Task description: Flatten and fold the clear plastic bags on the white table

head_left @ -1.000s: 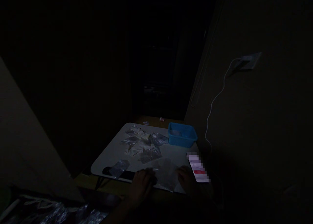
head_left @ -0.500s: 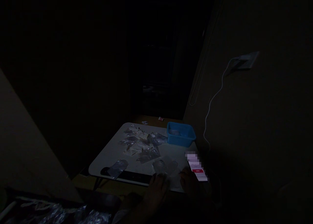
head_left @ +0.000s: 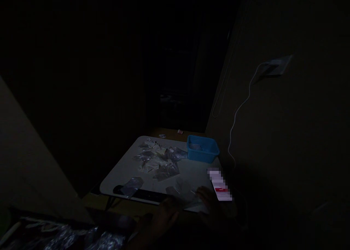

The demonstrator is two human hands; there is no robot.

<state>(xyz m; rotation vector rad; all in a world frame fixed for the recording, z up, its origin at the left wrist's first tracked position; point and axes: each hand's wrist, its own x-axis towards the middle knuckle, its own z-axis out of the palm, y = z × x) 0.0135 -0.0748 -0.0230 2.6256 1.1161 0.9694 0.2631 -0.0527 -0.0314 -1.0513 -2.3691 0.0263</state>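
The scene is very dark. My left hand [head_left: 167, 213] is at the front edge of the white table [head_left: 120, 170], beside a clear plastic bag [head_left: 184, 193]. On the other side of that bag is my right hand [head_left: 206, 199], close to the lit phone [head_left: 220, 184]. Shadow blurs the fingers of both hands, so any grip on the bag cannot be made out. Several more clear bags [head_left: 158, 160] lie in a loose pile at the middle and back of the table, and one bag [head_left: 132, 186] rests across a black strip [head_left: 147, 195] at the front left.
A blue basket [head_left: 202, 155] with something pale inside stands at the table's back right corner. A white cable [head_left: 235, 113] hangs from the wall outlet [head_left: 277, 67]. Shiny crumpled plastic [head_left: 105, 241] lies at the lower left. A small red and white item [head_left: 180, 132] sits behind the table.
My left hand has shifted slightly left and my right hand slightly left and up. The clear bag between them has changed shape and spread toward the left.
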